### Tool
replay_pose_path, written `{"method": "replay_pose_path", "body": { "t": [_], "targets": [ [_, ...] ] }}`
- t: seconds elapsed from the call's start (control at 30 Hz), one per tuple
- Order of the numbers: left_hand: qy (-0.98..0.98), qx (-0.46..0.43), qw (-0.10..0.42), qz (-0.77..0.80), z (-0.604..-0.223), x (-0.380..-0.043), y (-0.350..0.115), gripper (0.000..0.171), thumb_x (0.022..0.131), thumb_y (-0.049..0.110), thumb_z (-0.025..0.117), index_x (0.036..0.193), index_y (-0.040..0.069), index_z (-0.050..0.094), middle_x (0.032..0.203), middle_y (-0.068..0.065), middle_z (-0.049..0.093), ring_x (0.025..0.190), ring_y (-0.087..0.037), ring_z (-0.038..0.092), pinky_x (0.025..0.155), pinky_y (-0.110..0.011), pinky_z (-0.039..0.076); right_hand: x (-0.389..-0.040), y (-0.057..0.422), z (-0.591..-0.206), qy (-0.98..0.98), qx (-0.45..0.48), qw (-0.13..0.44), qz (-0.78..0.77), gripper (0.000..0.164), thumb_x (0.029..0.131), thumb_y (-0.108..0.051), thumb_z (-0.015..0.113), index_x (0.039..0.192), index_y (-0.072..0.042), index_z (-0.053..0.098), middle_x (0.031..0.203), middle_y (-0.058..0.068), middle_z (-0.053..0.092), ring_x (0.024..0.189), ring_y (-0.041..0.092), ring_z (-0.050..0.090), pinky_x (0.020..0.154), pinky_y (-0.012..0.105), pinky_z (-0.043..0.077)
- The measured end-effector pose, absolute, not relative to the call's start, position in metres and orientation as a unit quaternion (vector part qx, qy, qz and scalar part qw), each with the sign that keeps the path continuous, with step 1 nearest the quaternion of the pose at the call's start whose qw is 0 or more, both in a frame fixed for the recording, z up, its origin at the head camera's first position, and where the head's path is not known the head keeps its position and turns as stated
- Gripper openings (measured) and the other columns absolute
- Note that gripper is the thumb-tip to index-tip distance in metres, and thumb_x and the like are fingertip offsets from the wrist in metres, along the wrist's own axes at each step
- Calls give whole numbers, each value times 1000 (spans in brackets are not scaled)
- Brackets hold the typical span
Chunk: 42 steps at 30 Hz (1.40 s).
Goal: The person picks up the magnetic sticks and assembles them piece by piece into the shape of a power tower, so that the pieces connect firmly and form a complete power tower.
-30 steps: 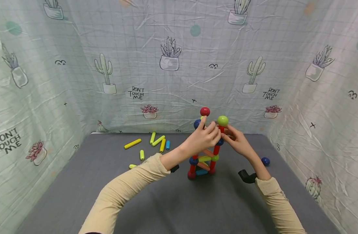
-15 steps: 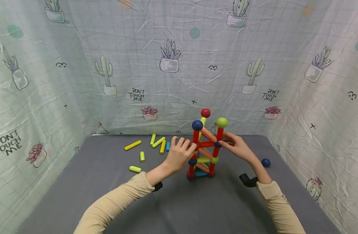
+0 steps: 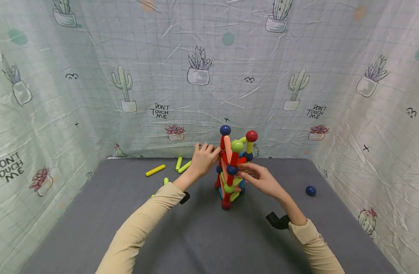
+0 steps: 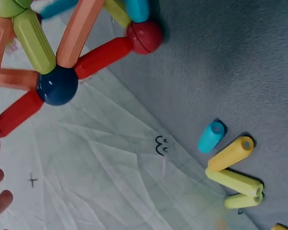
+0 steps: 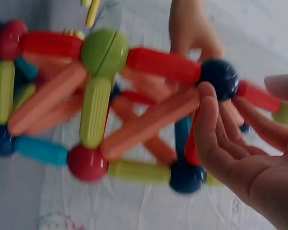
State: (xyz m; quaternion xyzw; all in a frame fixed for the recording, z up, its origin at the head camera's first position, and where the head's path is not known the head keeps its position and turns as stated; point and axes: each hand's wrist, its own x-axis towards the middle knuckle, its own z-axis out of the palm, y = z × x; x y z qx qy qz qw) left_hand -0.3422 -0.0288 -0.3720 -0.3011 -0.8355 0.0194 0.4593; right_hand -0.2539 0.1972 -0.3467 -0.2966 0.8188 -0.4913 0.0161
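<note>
A tower of magnetic building balls and sticks [image 3: 231, 169] stands upright on the grey table. Red, lime, orange and blue sticks join its balls. My left hand [image 3: 202, 160] holds its left side at mid-upper height, thumb and index finger at a ball while other fingers stick out. From the right, my right hand [image 3: 262, 180] grips the tower near a dark blue ball [image 5: 219, 79], thumb on the front and fingers reaching behind. A lime ball [image 3: 237, 146], a red ball [image 3: 252, 136] and a blue ball [image 3: 225, 130] top the uprights.
Loose sticks lie left of the tower, among them a yellow stick [image 3: 155, 170], a lime stick [image 3: 179, 163] and a short blue stick [image 4: 212, 137]. A single blue ball [image 3: 310, 190] lies at the right. A printed cloth [image 3: 209, 99] hangs behind the table.
My left hand has come down from the tower's top to its left side. The tower has turned, its lime-topped corner now facing front, and my right hand has shifted left and slightly lower with it.
</note>
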Motion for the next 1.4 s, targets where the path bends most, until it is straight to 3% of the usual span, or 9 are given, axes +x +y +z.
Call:
{"method": "replay_pose_path", "body": {
  "t": [0.27, 0.37, 0.6, 0.7, 0.8, 0.97, 1.2, 1.3, 1.4],
  "targets": [
    [-853, -299, 426, 41, -371, -365, -20, 23, 83, 34, 61, 101, 20, 56, 83, -1, 58, 80, -19, 54, 77, -40, 41, -252, 170, -348, 807, -309, 0, -503, 38, 92, -15, 48, 127, 1, 46, 121, 23, 53, 102, 37, 57, 86, 36, 48],
    [-850, -310, 424, 41, -374, -369, -27, 24, 83, 32, 62, 102, 20, 56, 84, -2, 58, 81, -19, 55, 76, -40, 42, -253, 169, -351, 808, -313, -33, -497, 37, 92, -16, 49, 126, -2, 48, 121, 20, 55, 100, 33, 59, 83, 33, 49],
    [-856, -351, 376, 49, -409, -381, -73, 20, 85, 23, 60, 103, 16, 58, 85, -3, 56, 76, -19, 50, 67, -34, 35, -257, 184, -350, 731, -258, -348, -528, 18, 86, -4, 53, 102, 2, 60, 82, 15, 64, 72, 7, 61, 58, 15, 47],
    [-883, -342, 319, 36, -428, -383, -92, 18, 86, 20, 58, 104, 14, 58, 86, -6, 56, 76, -22, 50, 65, -35, 37, -260, 190, -341, 703, -208, -414, -540, 19, 85, -1, 53, 102, 6, 57, 82, 14, 60, 73, 0, 58, 62, 13, 45],
    [-917, -313, 246, 26, -445, -382, -103, 28, 88, 23, 55, 115, 15, 56, 96, -12, 57, 83, -28, 53, 67, -40, 43, -265, 195, -333, 712, -193, -394, -549, 29, 86, 0, 52, 115, 4, 50, 99, 15, 56, 86, 1, 53, 71, 14, 43],
    [-950, -268, 158, 27, -467, -379, -111, 38, 88, 28, 52, 125, 17, 51, 109, -20, 56, 96, -41, 53, 77, -54, 43, -274, 200, -327, 737, -227, -261, -581, 48, 90, -1, 46, 136, -5, 30, 127, 19, 42, 103, 12, 48, 80, 15, 40],
    [-965, -241, 103, 19, -482, -388, -117, 41, 91, 8, 48, 129, 14, 38, 108, -20, 57, 93, -38, 57, 78, -56, 43, -278, 200, -330, 758, -228, -209, -575, 51, 91, -7, 46, 138, -12, 27, 129, 19, 39, 104, 23, 47, 79, 11, 42],
    [-962, -222, 138, 79, -534, -427, -134, 31, 94, 14, 39, 125, 18, 42, 104, -17, 56, 86, -37, 57, 73, -55, 43, -277, 199, -329, 759, -228, -206, -575, 50, 91, -6, 46, 138, -11, 28, 128, 19, 39, 103, 25, 47, 77, 12, 42],
    [-976, -164, 99, 98, -547, -439, -140, 29, 91, 17, 46, 120, 18, 51, 103, -19, 55, 87, -40, 54, 73, -57, 41, -272, 197, -324, 763, -227, -203, -570, 50, 91, -3, 46, 137, -9, 29, 126, 20, 41, 103, 26, 47, 78, 13, 42]
  ]
}}
